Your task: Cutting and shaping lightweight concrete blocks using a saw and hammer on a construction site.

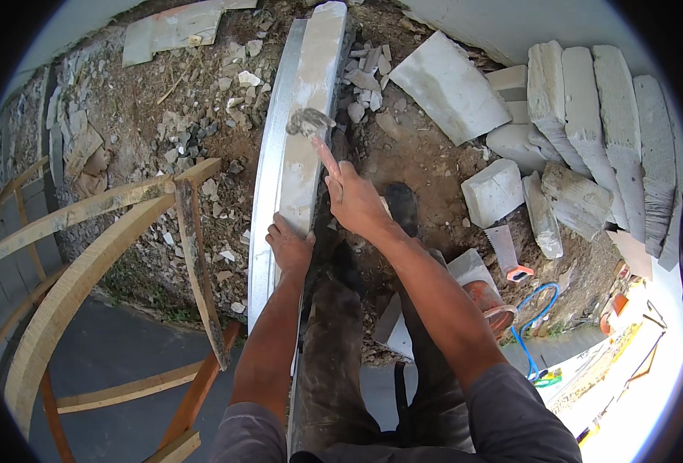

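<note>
Gripping the tool (327, 157) by its pinkish handle, our right hand (354, 202) has its fingers wrapped closed around it. The tool's head, coated in grey paste, lies over the slab (320, 65), about midway along; contact with the surface is not certain. We note our left hand (289, 245) on the slab's near end, fingers at its left edge; whether it clasps or merely rests, we cannot judge. The slab is long and pale, with damp-looking patches on top, and runs away from us. Along its left side we record a silvery strip (268, 185). To the left are rubble (237, 89) and, nearer us, a curved wooden frame (98, 266). To the right we log upright blocks (588, 116), a saw (502, 248) with an orange handle, a reddish bucket (483, 296) and a blue hose (544, 307).
</note>
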`<state>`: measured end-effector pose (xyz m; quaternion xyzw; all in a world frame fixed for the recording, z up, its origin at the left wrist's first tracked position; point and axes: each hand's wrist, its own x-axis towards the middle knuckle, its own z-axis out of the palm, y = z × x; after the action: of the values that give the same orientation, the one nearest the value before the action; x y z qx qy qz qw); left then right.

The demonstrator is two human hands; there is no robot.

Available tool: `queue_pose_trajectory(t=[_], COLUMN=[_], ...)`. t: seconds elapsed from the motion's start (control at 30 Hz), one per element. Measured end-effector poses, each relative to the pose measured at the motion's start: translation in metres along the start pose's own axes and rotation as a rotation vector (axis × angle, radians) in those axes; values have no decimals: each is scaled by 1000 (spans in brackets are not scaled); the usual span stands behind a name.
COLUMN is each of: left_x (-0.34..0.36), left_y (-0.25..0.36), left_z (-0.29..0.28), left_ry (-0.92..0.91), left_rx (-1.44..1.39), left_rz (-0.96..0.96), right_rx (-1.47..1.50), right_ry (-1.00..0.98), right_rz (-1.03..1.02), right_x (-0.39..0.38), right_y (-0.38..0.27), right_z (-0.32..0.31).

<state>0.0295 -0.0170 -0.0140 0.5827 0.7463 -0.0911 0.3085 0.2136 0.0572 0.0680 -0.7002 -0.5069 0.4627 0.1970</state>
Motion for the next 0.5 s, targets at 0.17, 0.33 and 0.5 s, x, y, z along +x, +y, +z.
queue_pose_trajectory(t=[0.17, 0.33, 0.5], left_x=[2, 1, -2], left_y=[10, 4, 4], left_z=[-3, 0, 1], left_ry=[32, 11, 41], left_rx=[28, 0, 14], left_rz=[27, -35, -32], right_rx=[187, -18, 889], right_ry=[363, 24, 203], right_rz=[-169, 120, 586], right_x=[29, 34, 22], right_y=[-15, 34, 47], right_z=[-10, 0, 1])
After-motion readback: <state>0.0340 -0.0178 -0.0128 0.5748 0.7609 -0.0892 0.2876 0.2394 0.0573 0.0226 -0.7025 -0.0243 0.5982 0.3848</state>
